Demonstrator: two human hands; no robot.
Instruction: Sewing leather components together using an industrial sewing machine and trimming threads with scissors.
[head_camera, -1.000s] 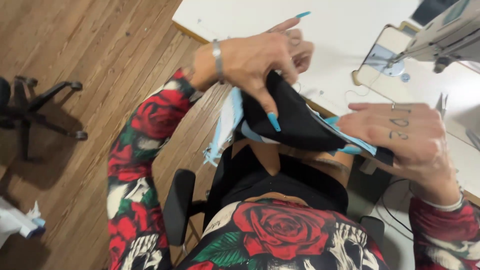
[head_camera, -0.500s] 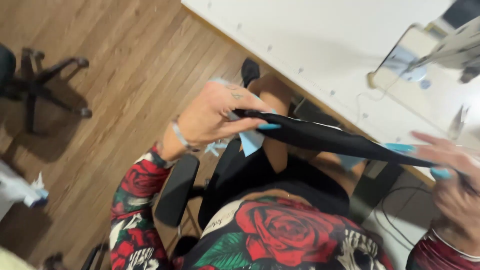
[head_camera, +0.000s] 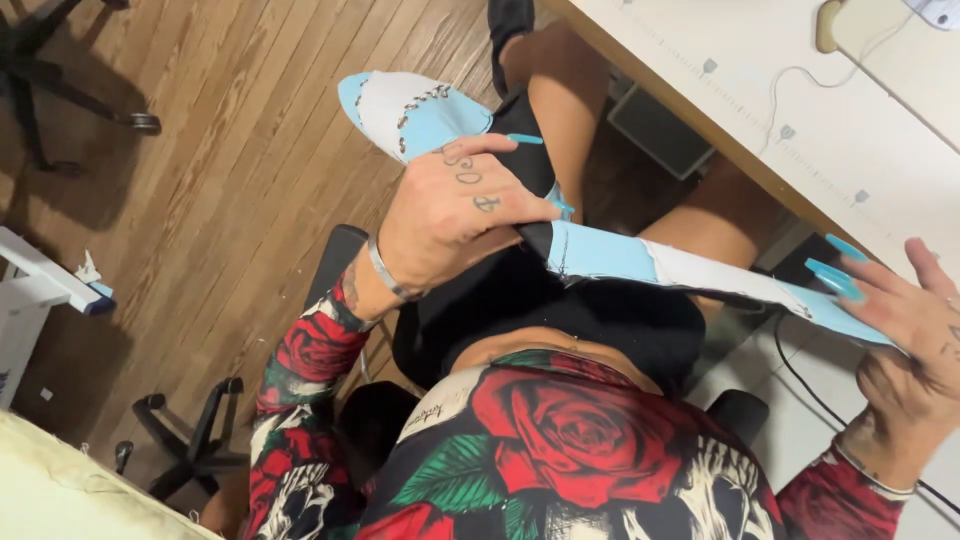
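I am seated, looking down at my lap. My left hand (head_camera: 455, 210) grips the middle of a long strip of fabric (head_camera: 640, 262), light blue, white and black, with stitched seams. One end of the strip fans out above that hand over the wooden floor. My right hand (head_camera: 915, 335), with long turquoise nails, holds the other end at the right edge of the view. The strip is stretched almost taut between the two hands, across my thighs.
A white worktable (head_camera: 790, 90) with a wooden edge runs across the top right, above my knees. A black cable (head_camera: 800, 385) hangs below it. Office chair bases (head_camera: 185, 445) stand on the wooden floor at left. A white shelf corner (head_camera: 40, 285) is at the far left.
The fabric was bunched between both hands a second ago. My hands have moved apart and pulled it out into a long strip, which now shows its blue and white side.
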